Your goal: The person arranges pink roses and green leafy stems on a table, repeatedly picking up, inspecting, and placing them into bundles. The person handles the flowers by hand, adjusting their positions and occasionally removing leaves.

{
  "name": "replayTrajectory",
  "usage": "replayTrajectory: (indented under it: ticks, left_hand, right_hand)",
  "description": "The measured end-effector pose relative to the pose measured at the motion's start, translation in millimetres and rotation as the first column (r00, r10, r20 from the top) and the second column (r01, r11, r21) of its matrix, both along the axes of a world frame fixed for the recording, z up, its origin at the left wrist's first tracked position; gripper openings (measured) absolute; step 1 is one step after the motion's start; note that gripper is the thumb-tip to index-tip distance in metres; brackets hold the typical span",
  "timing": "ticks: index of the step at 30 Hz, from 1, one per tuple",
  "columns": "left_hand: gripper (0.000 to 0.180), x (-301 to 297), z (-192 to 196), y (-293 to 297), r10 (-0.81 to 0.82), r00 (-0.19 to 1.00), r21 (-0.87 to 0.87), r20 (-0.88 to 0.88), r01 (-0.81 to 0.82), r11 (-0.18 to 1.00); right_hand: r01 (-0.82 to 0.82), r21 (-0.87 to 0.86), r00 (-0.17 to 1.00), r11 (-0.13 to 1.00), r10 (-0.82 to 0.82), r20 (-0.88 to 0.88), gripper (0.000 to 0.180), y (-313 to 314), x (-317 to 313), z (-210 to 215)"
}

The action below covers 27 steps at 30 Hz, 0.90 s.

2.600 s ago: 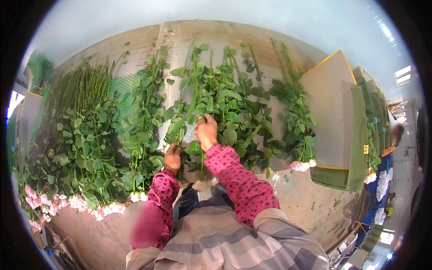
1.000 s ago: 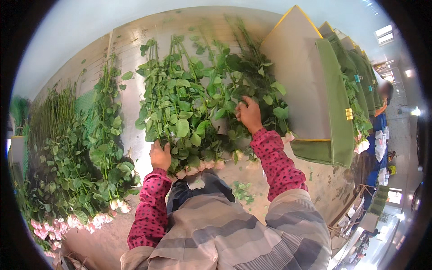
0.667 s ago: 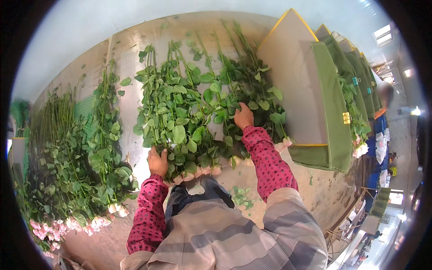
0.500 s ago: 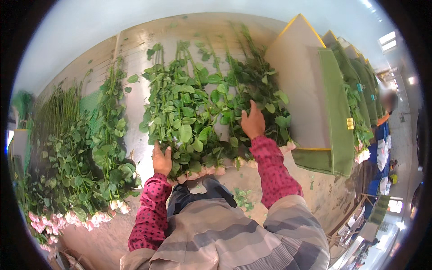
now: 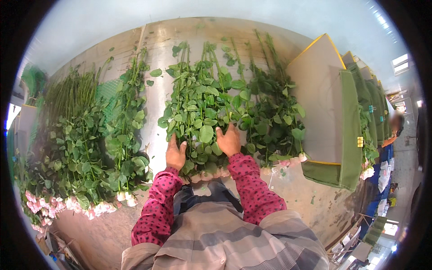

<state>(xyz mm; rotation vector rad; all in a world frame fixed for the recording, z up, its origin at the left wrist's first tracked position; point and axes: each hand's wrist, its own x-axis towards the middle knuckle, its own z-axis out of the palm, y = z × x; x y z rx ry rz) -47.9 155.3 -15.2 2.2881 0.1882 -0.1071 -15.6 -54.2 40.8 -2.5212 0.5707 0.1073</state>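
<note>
A group of pale pink roses [image 5: 200, 108] lies on the metal table, leafy stems pointing away and blooms at the near edge. My left hand [image 5: 175, 154] rests against its left side near the blooms, fingers stretched out and thumb apart. Along its right side is my right hand [image 5: 228, 140], also with fingers extended, some tips hidden among leaves. Between the two hands sit the lower leaves of the group. Just right of it lies another group of roses [image 5: 274, 117], touched by neither hand.
A large heap of pink roses [image 5: 76, 153] covers the table's left side, over green netting [image 5: 107, 96]. At right stands a yellow-edged board [image 5: 315, 94] with green cloth [image 5: 348, 135], several similar ones behind. A person [image 5: 396, 128] is at the far right. Loose leaves dot the metal table [image 5: 155, 101].
My right hand has moved left, from the right-hand roses to the right side of the middle group. My left hand stays at the group's left side. The view has shifted slightly.
</note>
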Motion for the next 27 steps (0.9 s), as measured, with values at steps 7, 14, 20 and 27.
replayTrajectory:
  ticks: [7, 14, 20, 27]
  left_hand:
    - [0.056, 18, -2, -32, -0.175, 0.974, -0.31, -0.146, 0.123, 0.943]
    - [0.041, 24, -9, -32, -0.362, 0.921, -0.628, -0.143, 0.198, 0.753]
    - [0.045, 7, 86, -54, -0.418, 0.903, -0.595, -0.101, 0.282, 0.753]
    - [0.034, -21, 125, -61, -0.232, 0.933, -0.727, -0.275, -0.044, 0.685]
  right_hand:
    - [-0.109, 0.206, 0.993, 0.973, 0.116, -0.02, 0.06, 18, 11, -29]
    - [-0.157, 0.75, 0.976, 0.643, 0.218, 0.018, 0.05, 30, 18, -14]
    - [0.115, 0.965, 0.954, 0.236, 0.243, -0.173, 0.044, -1, 12, -21]
    - [-0.055, 0.989, 0.958, 0.14, 0.285, 0.013, 0.085, -66, -6, 28]
